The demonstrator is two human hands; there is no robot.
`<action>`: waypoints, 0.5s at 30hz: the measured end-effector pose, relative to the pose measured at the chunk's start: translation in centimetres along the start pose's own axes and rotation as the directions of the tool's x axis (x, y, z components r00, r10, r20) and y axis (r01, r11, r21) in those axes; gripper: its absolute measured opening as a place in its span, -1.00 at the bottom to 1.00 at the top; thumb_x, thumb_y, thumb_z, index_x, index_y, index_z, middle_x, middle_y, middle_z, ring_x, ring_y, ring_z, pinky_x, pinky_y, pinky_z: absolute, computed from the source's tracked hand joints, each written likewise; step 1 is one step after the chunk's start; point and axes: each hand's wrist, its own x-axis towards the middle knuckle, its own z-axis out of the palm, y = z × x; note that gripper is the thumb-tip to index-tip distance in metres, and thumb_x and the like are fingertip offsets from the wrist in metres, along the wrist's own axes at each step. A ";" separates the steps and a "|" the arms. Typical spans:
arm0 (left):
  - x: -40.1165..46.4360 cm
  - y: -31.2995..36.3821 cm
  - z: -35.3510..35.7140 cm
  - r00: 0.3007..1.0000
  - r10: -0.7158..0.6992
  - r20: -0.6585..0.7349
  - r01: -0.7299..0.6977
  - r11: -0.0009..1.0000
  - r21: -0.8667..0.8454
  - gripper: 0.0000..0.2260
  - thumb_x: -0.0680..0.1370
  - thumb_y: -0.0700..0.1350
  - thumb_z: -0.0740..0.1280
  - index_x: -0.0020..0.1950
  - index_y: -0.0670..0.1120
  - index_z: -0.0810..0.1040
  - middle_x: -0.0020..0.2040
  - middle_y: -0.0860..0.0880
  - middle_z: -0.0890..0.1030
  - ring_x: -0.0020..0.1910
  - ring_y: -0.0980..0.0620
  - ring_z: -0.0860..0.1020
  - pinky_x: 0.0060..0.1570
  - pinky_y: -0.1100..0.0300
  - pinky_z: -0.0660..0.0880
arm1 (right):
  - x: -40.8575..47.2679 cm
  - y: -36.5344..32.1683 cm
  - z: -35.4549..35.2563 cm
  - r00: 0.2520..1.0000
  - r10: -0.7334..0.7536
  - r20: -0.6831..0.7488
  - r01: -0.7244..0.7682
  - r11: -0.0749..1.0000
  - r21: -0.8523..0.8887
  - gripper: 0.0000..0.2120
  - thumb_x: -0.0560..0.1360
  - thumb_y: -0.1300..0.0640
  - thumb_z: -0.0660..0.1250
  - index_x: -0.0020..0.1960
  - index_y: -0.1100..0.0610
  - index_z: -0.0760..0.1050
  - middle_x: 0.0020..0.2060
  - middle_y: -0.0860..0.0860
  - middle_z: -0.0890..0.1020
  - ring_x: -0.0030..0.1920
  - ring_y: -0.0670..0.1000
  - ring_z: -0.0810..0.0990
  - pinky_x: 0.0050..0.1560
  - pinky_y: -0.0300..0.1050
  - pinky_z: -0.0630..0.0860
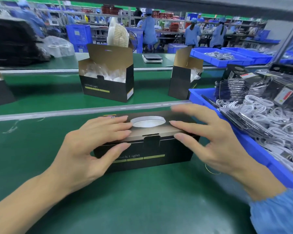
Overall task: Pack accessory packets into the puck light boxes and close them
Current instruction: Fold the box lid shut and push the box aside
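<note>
Closed puck light box (145, 146) lying lengthwise on green surface (142, 200), just in front of conveyor rail, lid down, tab (151, 141) tucked into front slot. Probably light, thin card, stiff enough along edges but lid likely to dent if pressed mid-panel; glossy print maybe a bit slippery. Best taken by the two short ends or along top front edge, not over printed puck picture (148, 122). Left hand (91, 149) over left end of box, fingers fairly straight and laid on lid, thumb against front face, pressing rather than gripping. Right hand (210, 141) at right end, fingers spread and relaxed, fingertips touching lid edge, holding nothing; far fingers motion-blurred, contact there unclear. Both forearms reaching in from below, right one in blue sleeve (277, 215). Two open boxes (107, 81) (183, 81) upright on belt behind, flaps up. Blue bin (210, 105) of accessory packets (260, 112) just right of right hand.
</note>
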 end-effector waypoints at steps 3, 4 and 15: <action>-0.1 -0.1 0.4 1.000 0.028 -0.001 -0.028 0.999 0.023 -0.81 0.54 -0.10 0.40 0.01 -0.20 0.73 0.13 0.00 0.69 0.24 0.07 0.63 0.31 -0.07 0.52 | -0.7 -0.7 0.9 0.993 -0.122 0.010 0.122 0.985 -0.125 -0.56 0.47 -0.06 0.42 0.18 0.24 0.62 0.22 0.03 0.61 0.27 0.02 0.57 0.29 0.13 0.48; -0.1 -0.2 0.5 0.999 0.033 0.002 -0.033 0.999 0.030 -0.81 0.54 -0.11 0.39 0.00 -0.19 0.73 0.13 0.02 0.68 0.24 0.08 0.63 0.32 -0.07 0.51 | -0.8 -0.8 1.0 0.993 -0.114 0.017 0.115 0.981 -0.159 -0.56 0.46 -0.05 0.43 0.18 0.25 0.62 0.22 0.05 0.61 0.29 0.05 0.56 0.27 0.14 0.49; -0.5 -0.5 1.1 0.999 0.022 -0.048 -0.020 0.999 0.033 -0.80 0.50 -0.07 0.46 -0.05 -0.20 0.73 0.14 0.02 0.69 0.24 0.10 0.63 0.33 -0.04 0.50 | 1.0 -3.9 3.5 0.925 -0.371 -0.076 0.317 0.869 -0.380 -0.78 0.49 0.11 0.47 -0.05 0.29 0.67 -0.16 0.12 0.66 -0.22 0.17 0.59 -0.20 0.03 0.51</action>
